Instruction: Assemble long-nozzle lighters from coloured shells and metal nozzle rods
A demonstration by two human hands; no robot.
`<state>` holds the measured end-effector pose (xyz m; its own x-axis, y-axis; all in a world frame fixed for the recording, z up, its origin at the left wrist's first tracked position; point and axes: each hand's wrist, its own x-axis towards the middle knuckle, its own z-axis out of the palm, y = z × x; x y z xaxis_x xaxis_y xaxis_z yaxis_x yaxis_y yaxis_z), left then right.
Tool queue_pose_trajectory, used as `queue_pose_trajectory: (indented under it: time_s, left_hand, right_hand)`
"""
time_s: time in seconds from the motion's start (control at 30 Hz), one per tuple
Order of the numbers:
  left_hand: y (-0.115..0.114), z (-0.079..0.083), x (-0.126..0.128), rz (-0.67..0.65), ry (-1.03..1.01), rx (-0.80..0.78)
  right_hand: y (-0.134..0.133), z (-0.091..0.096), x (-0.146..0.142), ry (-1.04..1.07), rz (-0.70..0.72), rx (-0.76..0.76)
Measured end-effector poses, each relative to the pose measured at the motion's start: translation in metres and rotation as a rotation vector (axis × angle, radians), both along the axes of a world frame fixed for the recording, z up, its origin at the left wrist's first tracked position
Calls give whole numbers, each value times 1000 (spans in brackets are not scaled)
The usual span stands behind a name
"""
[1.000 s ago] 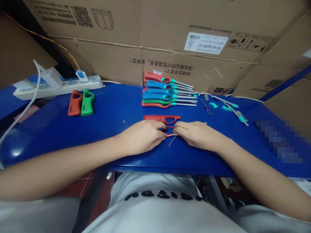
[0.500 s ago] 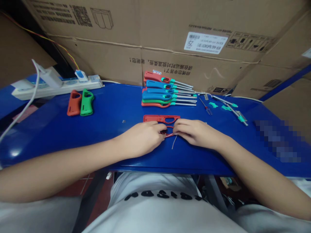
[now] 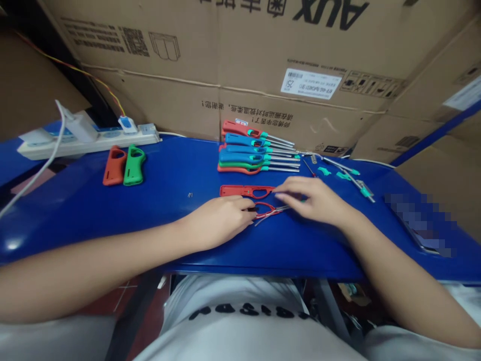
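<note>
My left hand (image 3: 231, 218) is closed on a red lighter shell half (image 3: 265, 204), which lies low over the blue table; its fingers cover the handle end. A thin grey tube (image 3: 264, 219) slants out beneath the shell's trigger loop, and a metal rod (image 3: 281, 208) runs right from it, partly under my other hand. Just to the right, my right hand (image 3: 313, 199) has its thumb and fingers apart, with nothing visible held. Its fingertips are by the end of a second red shell half (image 3: 240, 190), lying flat behind the first.
Several assembled lighters (image 3: 242, 156) lie stacked at the back. Loose metal rods (image 3: 349, 175), teal pieces (image 3: 323, 171) and a screwdriver (image 3: 310, 168) lie to the right. Orange (image 3: 114, 166) and green (image 3: 134, 165) shells rest near a power strip (image 3: 108, 140); small pins (image 3: 190, 195) lie left of my hands.
My right hand has let go of the parts at the red shell's loop and moved slightly right, its fingers opening. The grey tube now slants further left. My left hand stays on the shell.
</note>
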<state>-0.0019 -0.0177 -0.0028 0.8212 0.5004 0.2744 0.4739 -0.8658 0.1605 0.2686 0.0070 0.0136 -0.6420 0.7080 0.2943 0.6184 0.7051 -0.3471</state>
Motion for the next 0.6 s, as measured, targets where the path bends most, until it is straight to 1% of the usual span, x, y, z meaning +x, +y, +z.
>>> queue_pose_trajectory:
  time_s: [0.07, 0.1, 0.17, 0.2, 0.27, 0.37, 0.47, 0.6]
  left_hand:
    - [2, -2, 0, -15, 21, 10]
    - [3, -4, 0, -20, 25, 8]
    - [4, -5, 0, -25, 15, -6]
    - [4, -6, 0, -25, 12, -12]
    - [4, -6, -2, -31, 17, -16]
    - [1, -5, -4, -50, 51, -15]
    - [-3, -1, -6, -41, 105, -7]
    - [-3, 4, -7, -28, 145, -14]
  right_hand:
    - [16, -1, 19, -12, -324, 97]
    - [25, -2, 32, -40, -468, 110]
    - [42, -8, 60, -103, -654, 143]
    - [51, -11, 75, -118, -713, 173]
    - [65, -20, 100, -128, -781, 206]
    - [78, -34, 122, -150, -827, 132]
    - [83, -39, 127, -179, -851, 68]
    - [83, -33, 119, -121, -901, 94]
